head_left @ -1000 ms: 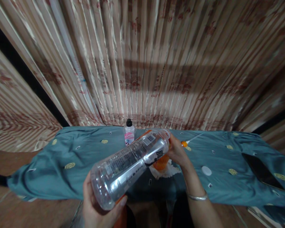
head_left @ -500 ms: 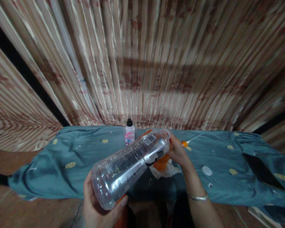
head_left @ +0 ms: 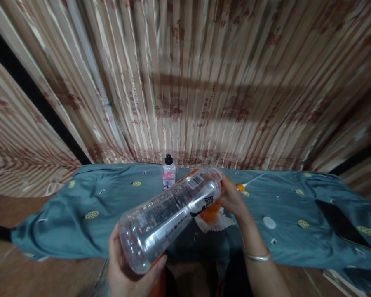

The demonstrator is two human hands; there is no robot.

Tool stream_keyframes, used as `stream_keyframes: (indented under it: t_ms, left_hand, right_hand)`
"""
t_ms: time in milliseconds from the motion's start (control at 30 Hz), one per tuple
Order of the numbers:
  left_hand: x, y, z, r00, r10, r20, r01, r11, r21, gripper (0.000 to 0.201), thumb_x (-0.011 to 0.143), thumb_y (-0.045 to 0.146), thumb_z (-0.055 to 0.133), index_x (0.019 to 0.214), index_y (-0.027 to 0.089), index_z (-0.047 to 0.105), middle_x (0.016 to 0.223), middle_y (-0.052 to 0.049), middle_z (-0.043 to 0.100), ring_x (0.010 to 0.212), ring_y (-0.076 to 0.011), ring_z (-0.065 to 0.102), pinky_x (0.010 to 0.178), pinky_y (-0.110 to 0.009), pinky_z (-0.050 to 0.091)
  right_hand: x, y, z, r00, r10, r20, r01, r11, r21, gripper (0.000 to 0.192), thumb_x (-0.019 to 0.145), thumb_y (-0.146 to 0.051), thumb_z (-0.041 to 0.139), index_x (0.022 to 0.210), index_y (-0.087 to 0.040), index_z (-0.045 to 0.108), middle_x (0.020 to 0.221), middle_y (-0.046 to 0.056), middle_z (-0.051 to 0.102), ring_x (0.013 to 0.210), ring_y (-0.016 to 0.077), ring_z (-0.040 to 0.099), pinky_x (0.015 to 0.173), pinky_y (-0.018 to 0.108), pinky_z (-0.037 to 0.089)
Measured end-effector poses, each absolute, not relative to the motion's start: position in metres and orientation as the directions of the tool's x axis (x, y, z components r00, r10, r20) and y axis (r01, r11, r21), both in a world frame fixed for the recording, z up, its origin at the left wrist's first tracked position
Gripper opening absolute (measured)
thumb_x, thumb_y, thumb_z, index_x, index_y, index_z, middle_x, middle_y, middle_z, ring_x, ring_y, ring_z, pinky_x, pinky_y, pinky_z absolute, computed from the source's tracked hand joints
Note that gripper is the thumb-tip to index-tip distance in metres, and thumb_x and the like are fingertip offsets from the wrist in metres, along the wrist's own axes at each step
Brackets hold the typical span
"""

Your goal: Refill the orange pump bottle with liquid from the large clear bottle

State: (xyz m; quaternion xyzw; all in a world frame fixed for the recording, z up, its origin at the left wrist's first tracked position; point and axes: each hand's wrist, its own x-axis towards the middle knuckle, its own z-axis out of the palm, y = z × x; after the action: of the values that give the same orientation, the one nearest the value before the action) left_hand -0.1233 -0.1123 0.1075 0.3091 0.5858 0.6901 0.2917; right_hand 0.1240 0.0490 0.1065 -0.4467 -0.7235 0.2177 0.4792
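A large clear plastic bottle (head_left: 170, 218) with a printed label lies slanted across the middle of the view, its base near me and its mouth away to the right. Around its base my left hand (head_left: 132, 264) is closed, thumb on the near side. My right hand (head_left: 233, 198), with a silver bangle on the wrist, curls in by the bottle's mouth. Its fingertips are hidden, so I cannot tell whether it grips the neck or the orange container (head_left: 209, 213) underneath. That container stands on crumpled white tissue (head_left: 218, 225), mostly covered by the clear bottle.
A small bottle with a black cap and pink label (head_left: 168, 173) stands at the back of the cloth-covered table (head_left: 111, 198). To the right lie an orange pump head with a tube (head_left: 241, 187), a white round cap (head_left: 269, 222) and a black phone (head_left: 343, 222). Striped curtains (head_left: 185, 82) hang behind.
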Motion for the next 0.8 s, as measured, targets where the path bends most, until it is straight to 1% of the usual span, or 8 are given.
stream_keyframes:
  t_ms: [100,267,333,467,567,667,800]
  left_hand:
    - [-0.1206,-0.1124,0.1109,-0.646,0.758,0.09,-0.04,-0.151,0.988,0.099,0.046,0.048,0.1,0.133,0.022,0.059,0.132,-0.012,0.069,0.123,-0.0346,0.067,0.097,-0.037,0.059]
    - [-0.1165,-0.1126,0.1125,-0.671,0.737,0.085,-0.054,-0.162,0.985,0.098,0.046,0.047,0.1,0.133,0.023,0.061,0.133,-0.012,0.068,0.126,-0.0358,0.065,0.105,-0.043,0.055]
    - [-0.1155,-0.113,0.1131,-0.676,0.731,0.093,-0.043,-0.165,0.985,0.098,0.047,0.048,0.1,0.133,0.023,0.062,0.132,-0.012,0.069,0.126,-0.0361,0.065,0.106,-0.044,0.055]
    - [-0.1161,-0.1143,0.1136,-0.671,0.732,0.118,0.001,-0.157,0.988,0.095,0.049,0.049,0.099,0.133,0.022,0.062,0.13,-0.012,0.069,0.121,-0.0348,0.068,0.099,-0.041,0.059]
    - [-0.1168,-0.115,0.1134,-0.666,0.739,0.099,0.002,-0.131,0.991,0.098,0.049,0.051,0.099,0.135,0.023,0.061,0.132,-0.011,0.068,0.123,-0.0352,0.067,0.1,-0.041,0.058]
    - [-0.1158,-0.115,0.1146,-0.669,0.736,0.097,-0.008,-0.139,0.99,0.1,0.048,0.054,0.098,0.136,0.023,0.06,0.133,-0.011,0.067,0.126,-0.0358,0.065,0.103,-0.042,0.057]
    - [-0.1138,-0.1146,0.1175,-0.667,0.737,0.109,-0.001,-0.148,0.989,0.099,0.049,0.055,0.099,0.135,0.023,0.06,0.131,-0.011,0.068,0.123,-0.0347,0.066,0.1,-0.04,0.058]
  right_hand:
    - [0.124,0.0499,0.1046,-0.137,0.851,0.506,0.44,0.511,-0.739,0.047,0.074,-0.019,0.072,0.12,-0.024,0.065,0.116,0.008,0.079,0.103,0.0286,0.076,0.093,0.042,0.06]
    - [0.1236,0.0495,0.1056,-0.146,0.847,0.51,0.437,0.518,-0.735,0.045,0.075,-0.019,0.071,0.12,-0.024,0.065,0.116,0.008,0.078,0.104,0.0282,0.076,0.093,0.041,0.059]
    - [0.1233,0.0489,0.107,-0.145,0.85,0.507,0.444,0.513,-0.734,0.044,0.076,-0.02,0.07,0.119,-0.023,0.065,0.116,0.008,0.078,0.103,0.028,0.076,0.092,0.041,0.06]
    - [0.1232,0.0482,0.1081,-0.145,0.851,0.504,0.446,0.511,-0.735,0.043,0.076,-0.021,0.07,0.119,-0.024,0.066,0.115,0.007,0.079,0.104,0.0276,0.076,0.092,0.04,0.06]
    - [0.1239,0.0488,0.1066,-0.149,0.854,0.498,0.445,0.508,-0.737,0.044,0.075,-0.021,0.071,0.119,-0.024,0.065,0.114,0.007,0.079,0.102,0.0272,0.076,0.091,0.04,0.06]
    - [0.1243,0.0497,0.105,-0.144,0.855,0.498,0.441,0.506,-0.742,0.044,0.075,-0.02,0.071,0.119,-0.024,0.065,0.113,0.007,0.079,0.102,0.0272,0.076,0.091,0.04,0.06]
    - [0.1239,0.0506,0.1038,-0.142,0.858,0.494,0.423,0.504,-0.753,0.046,0.074,-0.019,0.072,0.119,-0.025,0.065,0.115,0.006,0.078,0.106,0.028,0.075,0.093,0.041,0.06]
